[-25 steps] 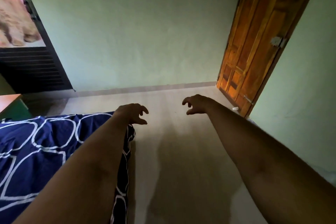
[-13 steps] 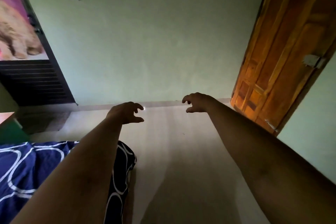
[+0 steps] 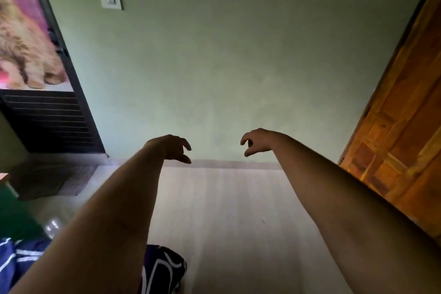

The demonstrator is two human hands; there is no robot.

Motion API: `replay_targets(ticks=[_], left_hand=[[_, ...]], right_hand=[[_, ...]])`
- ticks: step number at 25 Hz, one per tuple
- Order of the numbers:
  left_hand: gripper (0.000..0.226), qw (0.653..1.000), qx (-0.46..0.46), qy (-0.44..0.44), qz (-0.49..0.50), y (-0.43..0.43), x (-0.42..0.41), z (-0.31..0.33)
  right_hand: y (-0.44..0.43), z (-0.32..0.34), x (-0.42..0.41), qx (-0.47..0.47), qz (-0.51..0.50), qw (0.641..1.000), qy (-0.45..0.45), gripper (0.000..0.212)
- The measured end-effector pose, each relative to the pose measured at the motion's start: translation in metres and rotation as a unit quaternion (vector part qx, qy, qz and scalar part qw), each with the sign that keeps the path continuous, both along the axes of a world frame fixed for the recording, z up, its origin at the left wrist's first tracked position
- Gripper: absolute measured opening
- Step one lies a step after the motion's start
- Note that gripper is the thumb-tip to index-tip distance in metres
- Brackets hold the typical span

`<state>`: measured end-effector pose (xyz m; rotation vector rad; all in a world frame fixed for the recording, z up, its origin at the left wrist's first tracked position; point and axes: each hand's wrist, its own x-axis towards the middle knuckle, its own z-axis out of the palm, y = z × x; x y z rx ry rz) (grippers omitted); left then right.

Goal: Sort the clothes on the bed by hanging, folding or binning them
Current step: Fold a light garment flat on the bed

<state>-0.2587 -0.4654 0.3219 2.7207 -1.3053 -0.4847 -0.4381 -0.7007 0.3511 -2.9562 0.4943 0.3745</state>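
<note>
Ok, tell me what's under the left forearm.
The blue patterned bed cover lies under the left forearm and shows on both sides of it. The strip between is covered, so whether clothes lie there cannot be seen.

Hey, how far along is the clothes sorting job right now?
Done: nothing can be confirmed; no hung, folded or binned clothes are in view. In hand: nothing; the left hand and right hand reach out over the floor, fingers loosely curled, empty. Left: unclear, since only a corner of the blue patterned bed cover shows, with no clothes visible on it.
</note>
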Motion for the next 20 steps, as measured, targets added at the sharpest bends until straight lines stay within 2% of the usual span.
replay_targets(ticks=[5,13,20], left_hand=[[0.056,1.0,0.004,0.01,0.024,-0.02,0.081,-0.007],[0.056,0.989,-0.011,-0.012,0.147,-0.024,0.23,-0.033],[0.058,0.97,-0.038,-0.045,0.235,-0.038,0.366,-0.002]], right_hand=[[-0.022,-0.01,0.107,0.021,0.048,0.999,0.006,0.049],[-0.065,-0.029,0.305,0.015,0.133,0.991,-0.008,0.047],[-0.095,0.001,0.494,0.006,0.213,0.977,-0.024,0.048]])
